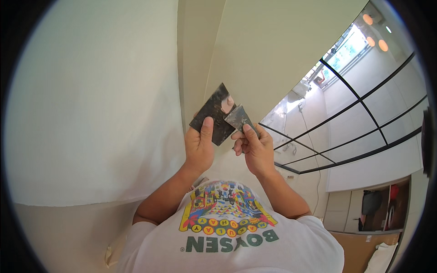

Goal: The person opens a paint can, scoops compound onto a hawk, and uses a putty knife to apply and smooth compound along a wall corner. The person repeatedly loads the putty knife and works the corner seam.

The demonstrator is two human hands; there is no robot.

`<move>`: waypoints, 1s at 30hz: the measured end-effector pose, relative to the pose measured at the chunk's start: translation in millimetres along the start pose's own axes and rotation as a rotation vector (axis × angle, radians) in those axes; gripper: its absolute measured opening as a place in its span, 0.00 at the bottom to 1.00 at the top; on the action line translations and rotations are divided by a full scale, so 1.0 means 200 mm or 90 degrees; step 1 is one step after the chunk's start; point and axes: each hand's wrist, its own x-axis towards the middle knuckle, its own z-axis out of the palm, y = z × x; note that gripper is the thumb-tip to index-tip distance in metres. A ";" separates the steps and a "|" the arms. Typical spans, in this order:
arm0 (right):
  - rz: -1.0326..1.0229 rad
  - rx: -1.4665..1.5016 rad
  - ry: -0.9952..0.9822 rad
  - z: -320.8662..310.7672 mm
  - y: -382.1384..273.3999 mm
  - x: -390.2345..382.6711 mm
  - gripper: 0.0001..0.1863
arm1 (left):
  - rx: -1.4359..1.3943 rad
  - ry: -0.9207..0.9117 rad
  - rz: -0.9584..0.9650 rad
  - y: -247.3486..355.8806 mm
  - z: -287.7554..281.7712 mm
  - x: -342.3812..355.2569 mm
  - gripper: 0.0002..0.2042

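Observation:
My left hand (199, 148) grips a dark, rectangular flat plate (210, 117), its thumb lying across the face. A small pale dab of putty-like paste (227, 105) sits near the plate's upper right edge. In my right hand (260, 154), a smaller dark scraper blade (238, 118) is pinched under the thumb. The blade's edge overlaps or meets the right side of the plate, just below the dab; whether they touch I cannot tell. Smears mark both dark surfaces. The remaining fingers of my right hand curl beneath the blade.
A whitish wall surface (95, 100) fills the left side. Ahead rises a cream-coloured panel (273, 50). On the right stands a black-framed glass grid (360, 99), with a cable (318, 182) hanging near it. An open cabinet (380, 207) with dark and red items is at lower right.

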 end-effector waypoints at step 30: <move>-0.770 -0.842 -0.218 -0.17 -0.43 0.39 0.18 | -0.429 -0.059 -0.258 0.40 -0.07 0.26 0.24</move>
